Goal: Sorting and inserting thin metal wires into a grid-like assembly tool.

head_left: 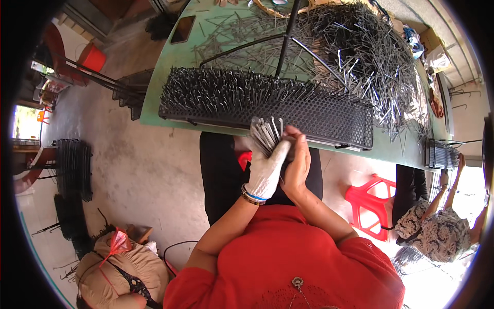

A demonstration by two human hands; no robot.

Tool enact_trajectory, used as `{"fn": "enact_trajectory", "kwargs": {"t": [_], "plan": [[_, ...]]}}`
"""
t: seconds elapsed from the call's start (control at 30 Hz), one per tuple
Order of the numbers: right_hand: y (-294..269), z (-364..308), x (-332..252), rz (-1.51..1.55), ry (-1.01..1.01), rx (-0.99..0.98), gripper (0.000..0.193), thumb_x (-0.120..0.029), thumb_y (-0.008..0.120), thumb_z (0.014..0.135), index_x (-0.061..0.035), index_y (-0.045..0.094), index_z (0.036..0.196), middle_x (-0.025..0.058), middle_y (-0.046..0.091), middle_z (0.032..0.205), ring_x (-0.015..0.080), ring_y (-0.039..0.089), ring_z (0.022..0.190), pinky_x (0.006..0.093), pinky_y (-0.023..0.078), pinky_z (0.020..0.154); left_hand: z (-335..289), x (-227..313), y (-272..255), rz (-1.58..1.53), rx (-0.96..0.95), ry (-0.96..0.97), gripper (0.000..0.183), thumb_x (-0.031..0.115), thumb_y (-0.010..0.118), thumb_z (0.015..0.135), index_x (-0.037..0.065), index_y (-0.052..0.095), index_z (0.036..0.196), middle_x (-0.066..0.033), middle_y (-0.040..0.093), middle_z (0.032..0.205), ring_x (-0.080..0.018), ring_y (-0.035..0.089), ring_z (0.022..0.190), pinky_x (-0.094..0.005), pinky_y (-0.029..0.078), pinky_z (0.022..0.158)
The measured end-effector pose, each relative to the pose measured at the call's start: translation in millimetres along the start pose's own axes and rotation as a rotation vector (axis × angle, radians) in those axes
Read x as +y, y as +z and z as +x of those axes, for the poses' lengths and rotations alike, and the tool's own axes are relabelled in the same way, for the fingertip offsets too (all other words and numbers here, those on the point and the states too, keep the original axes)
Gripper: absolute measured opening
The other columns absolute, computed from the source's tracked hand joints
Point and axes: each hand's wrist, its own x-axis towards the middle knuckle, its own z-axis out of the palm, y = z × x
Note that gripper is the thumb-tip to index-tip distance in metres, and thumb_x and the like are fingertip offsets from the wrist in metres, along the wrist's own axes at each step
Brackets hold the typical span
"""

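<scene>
My left hand [266, 172], in a white knitted glove, is closed around a bundle of thin metal rods [266, 133]. Their pale, bent-looking ends fan out above the fingers. Pressed against it from the right is my bare right hand [297, 165], its fingers curled at the bundle and slightly blurred; its palm hides the lower part of the rods. Just beyond both hands, along the table's near edge, lies a long black perforated rack [329, 121]. Dark rods [216, 92] stand densely in its left and middle holes, while bare holes show toward its right end.
A large heap of loose rods [370, 56] covers the far right of the green table [167, 59]. A black metal frame [283, 51] rises behind the rack. A phone-like dark slab [183, 29] lies far left. Red stool [368, 201] and another person [437, 221] are at right.
</scene>
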Motion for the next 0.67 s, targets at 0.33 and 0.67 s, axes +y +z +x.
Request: {"fn": "enact_trajectory", "kwargs": {"t": [0.33,0.67], "plan": [[-15.2,41.2,-30.2,-0.314,0.047,-0.217,0.022,-0.01,0.073,0.085,0.002,0.069,0.102,0.003,0.069,0.086,0.0068,0.06,0.075,0.0204,0.049,0.07,-4.4,23.0,-12.4,0.132,-0.044,-0.192,0.076,-0.003,0.06,0.088,0.009,0.015,0.148,-0.0036,0.06,0.099,-0.0077,0.061,0.067,-0.0234,0.054,0.056],[-20.0,43.0,-34.1,-0.359,0.008,-0.3,0.021,-0.009,0.072,0.086,0.0021,0.069,0.103,0.0036,0.069,0.083,0.0081,0.061,0.069,0.0207,0.051,0.064,-5.8,26.9,-22.3,0.115,0.044,-0.294,0.049,0.007,0.065,0.088,0.014,0.038,0.129,-0.0088,0.068,0.091,-0.0127,0.066,0.061,-0.0225,0.055,0.05]]}}
